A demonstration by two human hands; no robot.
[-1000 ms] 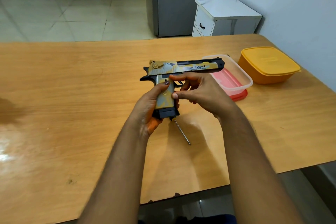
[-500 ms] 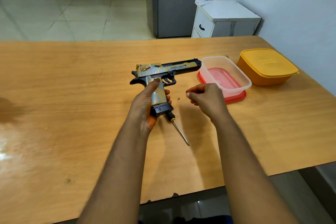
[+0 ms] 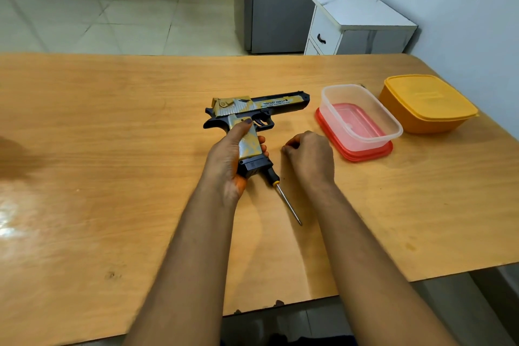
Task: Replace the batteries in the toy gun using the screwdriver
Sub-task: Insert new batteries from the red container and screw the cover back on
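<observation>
A yellow-and-black toy gun is being held by its grip in the left hand just above the wooden counter, barrel pointing right, thumb lying up the near side of the grip & fingers being wrapped round the far side. The black magazine base is showing below the palm. The right hand is being held close to the counter just right of the gun, fingers clenched; whether anything small is being pinched inside cannot be told. A screwdriver w/ black-and-yellow handle is lying on the counter between the two wrists, handle end being hidden partly behind the gun's base, shaft pointing toward the near edge. Further right, a clear plastic container is being seated on its red lid, w/ a closed orange container just beyond it, near the wall.
</observation>
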